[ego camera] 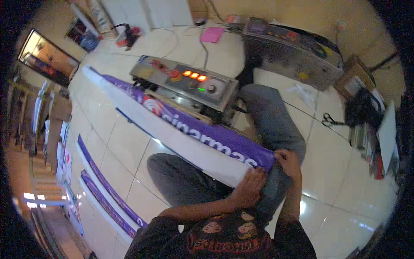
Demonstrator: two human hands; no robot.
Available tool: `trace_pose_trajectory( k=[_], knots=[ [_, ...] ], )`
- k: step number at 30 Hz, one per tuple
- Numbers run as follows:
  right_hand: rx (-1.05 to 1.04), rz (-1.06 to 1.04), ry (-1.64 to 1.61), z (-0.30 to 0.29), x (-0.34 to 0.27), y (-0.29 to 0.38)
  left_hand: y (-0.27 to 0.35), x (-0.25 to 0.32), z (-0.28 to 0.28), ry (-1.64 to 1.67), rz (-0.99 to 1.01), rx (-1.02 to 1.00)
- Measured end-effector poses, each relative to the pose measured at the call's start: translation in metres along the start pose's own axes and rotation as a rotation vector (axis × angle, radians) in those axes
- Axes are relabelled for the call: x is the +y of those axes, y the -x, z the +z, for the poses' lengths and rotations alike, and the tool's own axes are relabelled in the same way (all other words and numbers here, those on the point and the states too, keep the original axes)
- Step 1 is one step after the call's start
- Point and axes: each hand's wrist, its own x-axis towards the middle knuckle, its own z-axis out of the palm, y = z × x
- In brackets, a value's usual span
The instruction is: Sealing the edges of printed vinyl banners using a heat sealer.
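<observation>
A long folded purple-and-white banner [223,136] lies across my lap, bearing white writing on its purple face. Its far end extends up and left past a metal-cased machine, which looks like a band sealer [216,92]. Lit orange switches, a red knob and a small green display show on the machine's panel. The purple edge runs along the machine's near side; whether it is caught there is hidden. My left hand [249,189] lies on the white part at the near end, fingers stretched over it. My right hand [288,162] pinches the purple corner beside my knee.
Two more purple-and-white strips [108,197] lie on the tiled floor at left. A second metal-cased machine [291,55] stands by the wall. Black-handled scissors [330,120] lie at right, near a black bag [362,106] and stacked boards. A pink sheet [212,34] is farther back.
</observation>
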Motion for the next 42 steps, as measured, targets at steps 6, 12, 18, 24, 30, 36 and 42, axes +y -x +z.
trace_pose_trajectory(
  k=[6, 12, 18, 24, 30, 36, 42],
  knots=[
    [0.006, 0.180, -0.197, -0.006, 0.027, 0.008, -0.002, 0.007, 0.005, -0.132, 0.041, 0.025],
    [-0.005, -0.117, -0.159, 0.009, 0.003, -0.013, -0.009, 0.001, -0.007, 0.018, -0.051, 0.178],
    [0.014, 0.070, -0.302, 0.005, 0.007, -0.002, -0.026, -0.015, -0.006, 0.096, 0.101, 0.297],
    [-0.044, -0.161, -0.272, 0.030, 0.009, -0.027, -0.021, -0.033, -0.018, 0.090, 0.022, 0.100],
    [-0.077, 0.082, -0.298, 0.015, 0.007, -0.014, -0.028, -0.034, -0.016, 0.148, 0.157, 0.024],
    [-0.054, 0.011, -0.338, 0.028, 0.003, -0.026, -0.015, -0.041, -0.028, 0.225, -0.067, 0.191],
    [-0.092, 0.063, -0.410, 0.042, -0.026, -0.038, 0.027, -0.060, -0.018, 0.055, -0.272, 0.202]
  ],
)
